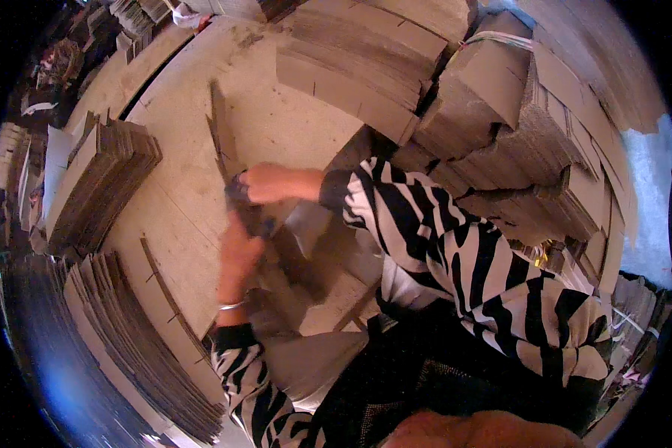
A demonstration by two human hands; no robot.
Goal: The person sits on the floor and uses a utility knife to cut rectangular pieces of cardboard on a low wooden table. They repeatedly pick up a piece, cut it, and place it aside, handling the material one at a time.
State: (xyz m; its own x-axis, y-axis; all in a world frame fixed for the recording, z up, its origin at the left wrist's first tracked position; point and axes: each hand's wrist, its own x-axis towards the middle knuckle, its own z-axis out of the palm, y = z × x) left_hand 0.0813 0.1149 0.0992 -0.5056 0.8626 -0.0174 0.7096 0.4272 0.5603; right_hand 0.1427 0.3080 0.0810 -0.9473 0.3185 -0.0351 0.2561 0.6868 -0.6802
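This is a cardboard-box workshop or packing plant. Flattened corrugated sheets stand in thick stacks [101, 187] at nine o'clock, and a longer fanned row [142, 351] runs toward seven o'clock. Taller piles of folded, slotted blanks [366, 67] fill twelve o'clock, with a tied bundle [493, 82] at one o'clock and more heaps [567, 194] at three o'clock (the fisheye bends their edges). The broad work surface [291, 127] at the centre is itself bare brown board. More stacks [138, 15] recede at eleven o'clock.
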